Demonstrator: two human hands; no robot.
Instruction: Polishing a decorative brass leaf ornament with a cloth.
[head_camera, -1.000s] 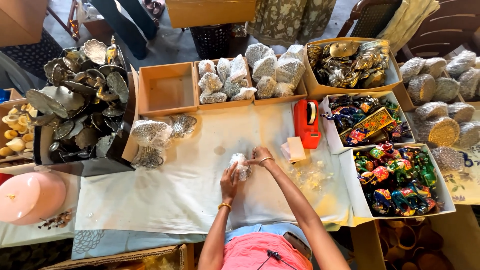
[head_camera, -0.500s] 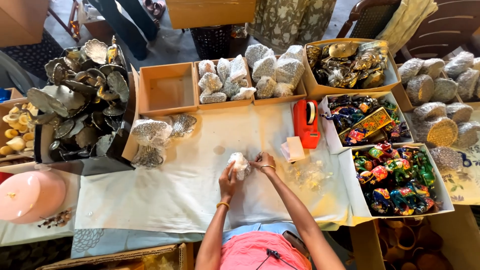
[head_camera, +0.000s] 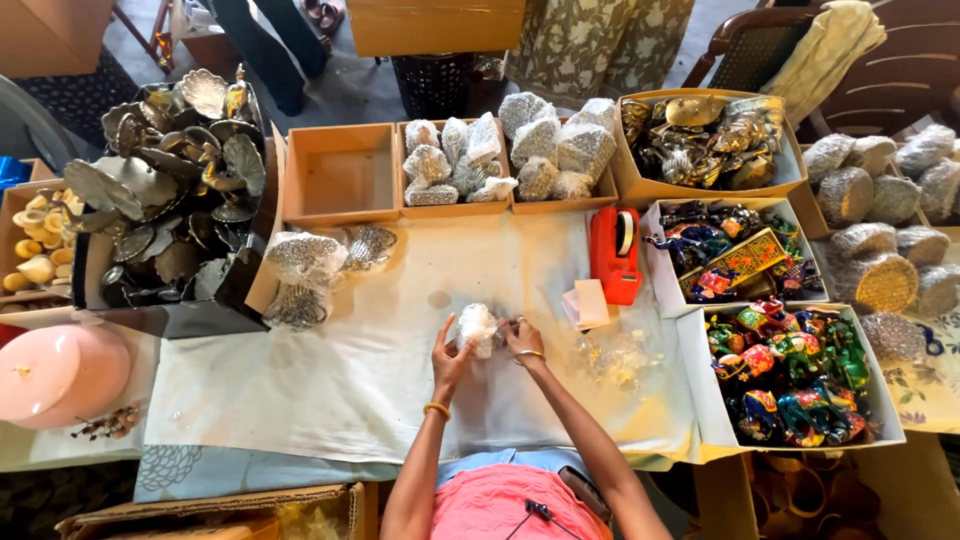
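Note:
Over the white cloth (head_camera: 330, 390) on the table, both my hands hold one small bundle wrapped in clear plastic (head_camera: 477, 326). My left hand (head_camera: 449, 358) cups it from the left and below. My right hand (head_camera: 523, 340) grips its right side, fingers curled against the wrap. Both wrists carry gold bangles. A red tape dispenser (head_camera: 616, 254) stands just beyond my right hand, with a small pale pad (head_camera: 589, 301) beside it. Loose clear plastic bags (head_camera: 615, 358) lie to the right of my right hand.
Cardboard boxes line the far side: one bare (head_camera: 338, 180), two with wrapped silver pieces (head_camera: 455, 160), one with brass items (head_camera: 705, 135). Painted figurines fill the right boxes (head_camera: 790, 375). A black box of metal leaf dishes (head_camera: 170, 200) and a pink round container (head_camera: 55, 372) stand left.
My hands have turned and worked the wrapped bundle a little; it stays at the same spot on the cloth. Nothing else moved.

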